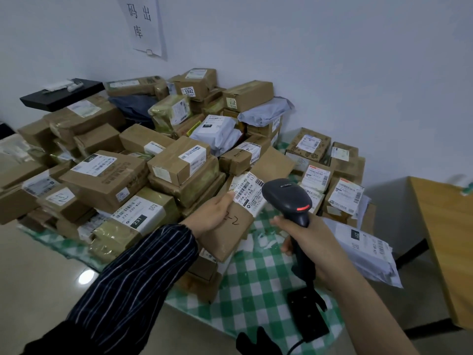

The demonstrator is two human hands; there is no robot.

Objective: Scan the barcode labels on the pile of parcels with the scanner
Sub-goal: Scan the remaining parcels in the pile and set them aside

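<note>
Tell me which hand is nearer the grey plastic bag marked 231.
Right. The right hand is just left of the grey plastic bag; the left hand is farther left.

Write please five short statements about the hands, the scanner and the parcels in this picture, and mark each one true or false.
1. The right hand grips the scanner by its handle. True.
2. The left hand holds a brown parcel with a white label. True.
3. The cloth under the pile is plain red. False: it is green and white checked.
4. The scanner rests on the cloth. False: the right hand holds it up above its black stand.
5. The wall behind the pile is bare. False: a paper sheet hangs there.
</note>
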